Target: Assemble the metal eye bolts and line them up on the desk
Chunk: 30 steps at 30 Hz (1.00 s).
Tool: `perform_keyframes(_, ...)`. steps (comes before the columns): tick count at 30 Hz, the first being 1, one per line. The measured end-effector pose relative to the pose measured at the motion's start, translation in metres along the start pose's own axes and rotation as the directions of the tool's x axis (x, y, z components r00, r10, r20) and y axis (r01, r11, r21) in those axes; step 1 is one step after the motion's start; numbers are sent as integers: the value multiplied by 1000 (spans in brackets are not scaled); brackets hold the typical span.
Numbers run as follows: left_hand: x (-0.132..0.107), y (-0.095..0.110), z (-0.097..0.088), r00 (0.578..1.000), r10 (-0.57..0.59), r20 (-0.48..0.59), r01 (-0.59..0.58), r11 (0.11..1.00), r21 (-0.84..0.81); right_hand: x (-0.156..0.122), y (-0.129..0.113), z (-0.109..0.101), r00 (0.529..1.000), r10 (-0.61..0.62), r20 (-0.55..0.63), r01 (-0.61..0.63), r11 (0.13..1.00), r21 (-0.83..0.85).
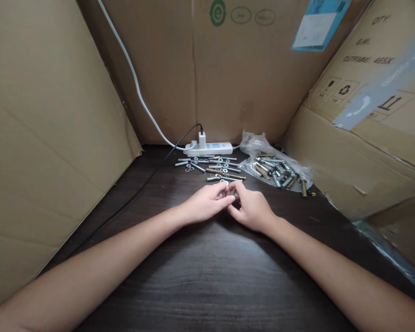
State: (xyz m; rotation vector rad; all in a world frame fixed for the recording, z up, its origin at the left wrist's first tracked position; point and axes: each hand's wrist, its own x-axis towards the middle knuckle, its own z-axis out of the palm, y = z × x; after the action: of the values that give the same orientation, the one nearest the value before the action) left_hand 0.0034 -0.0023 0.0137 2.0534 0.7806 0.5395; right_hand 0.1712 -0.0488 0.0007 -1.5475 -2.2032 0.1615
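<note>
My left hand [207, 203] and my right hand [251, 208] meet over the dark wooden table [207, 276], fingertips pinched together around a small metal part that I cannot make out. Just beyond them lies a row of loose bolts, sleeves and washers [212, 167]. To the right of that row sits a clear plastic bag [263, 147] spread open with several more bolts [278, 171] piled on it.
A white power strip [210, 148] with a plugged-in adapter and cables lies at the back. Cardboard sheets [48, 138] wall in the left and rear. A large cardboard box [366, 129] stands on the right.
</note>
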Motion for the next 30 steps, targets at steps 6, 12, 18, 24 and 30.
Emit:
perform_keyframes(6, -2, -5, -10, 993, 107, -38, -88, 938, 334, 2, 1, 2, 998, 52, -41, -52, 999, -2)
perform_keyframes(12, 6, -31, -33, 956, 134, -261, -48, 950, 309, 6, 12, 1, 976, 191, -100, -192, 981, -3)
perform_keyframes(18, 7, -41, -41, 976, 117, -182, -37, 920, 391, 8, 18, 5, 991, 90, -103, -87, 996, 38)
perform_keyframes(24, 6, -41, -37, 986, 111, -124, -42, 888, 458, 9, 22, 10, 993, 46, -110, -39, 997, 71)
perform_keyframes(30, 7, -40, -39, 986, 133, -100, -59, 840, 539, 11, 24, 10, 991, 5, -132, 9, 995, 101)
